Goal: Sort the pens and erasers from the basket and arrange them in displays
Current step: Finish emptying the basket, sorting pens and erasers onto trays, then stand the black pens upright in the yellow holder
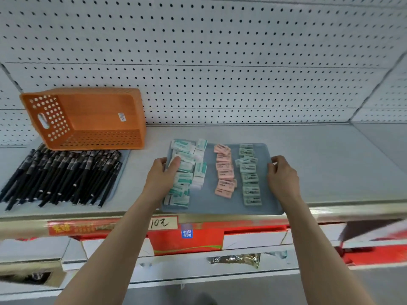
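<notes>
A grey-blue tray (211,201) lies on the white shelf and carries erasers in three columns: white-and-teal ones (187,170) on the left, pink ones (224,170) in the middle, pale green ones (250,172) on the right. My left hand (164,175) grips the tray's left edge, thumb over the teal erasers. My right hand (282,172) grips the tray's right edge. Many black pens (63,175) lie side by side on another grey tray at the left. Behind the pens an orange perforated basket (88,119) lies tipped on its side, with nothing inside.
The white shelf (319,164) has a pegboard back wall (220,62). Its front lip bears a red strip and a handwritten price label (163,223). On the lower shelf stand red and white boxes (187,241).
</notes>
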Demonstrator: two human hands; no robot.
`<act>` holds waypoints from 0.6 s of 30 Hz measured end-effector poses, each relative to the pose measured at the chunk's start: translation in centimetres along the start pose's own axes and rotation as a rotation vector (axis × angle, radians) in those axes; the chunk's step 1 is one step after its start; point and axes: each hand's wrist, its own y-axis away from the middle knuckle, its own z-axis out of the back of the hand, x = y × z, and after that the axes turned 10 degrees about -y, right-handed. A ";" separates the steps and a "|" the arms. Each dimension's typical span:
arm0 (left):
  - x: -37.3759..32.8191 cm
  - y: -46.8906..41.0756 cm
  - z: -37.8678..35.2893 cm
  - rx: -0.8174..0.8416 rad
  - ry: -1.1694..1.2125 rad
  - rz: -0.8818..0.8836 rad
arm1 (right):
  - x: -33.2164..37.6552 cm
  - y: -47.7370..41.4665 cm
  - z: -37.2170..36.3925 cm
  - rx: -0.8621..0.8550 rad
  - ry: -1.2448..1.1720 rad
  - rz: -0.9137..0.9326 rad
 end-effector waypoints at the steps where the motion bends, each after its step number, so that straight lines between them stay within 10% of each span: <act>1: -0.1 0.4 0.1 0.019 -0.009 -0.030 | 0.0 1.0 0.5 -0.025 -0.019 -0.015; 18: -0.8 12.5 -5.1 0.506 -0.154 -0.346 | -7.7 24.4 8.9 -0.443 -0.154 -0.307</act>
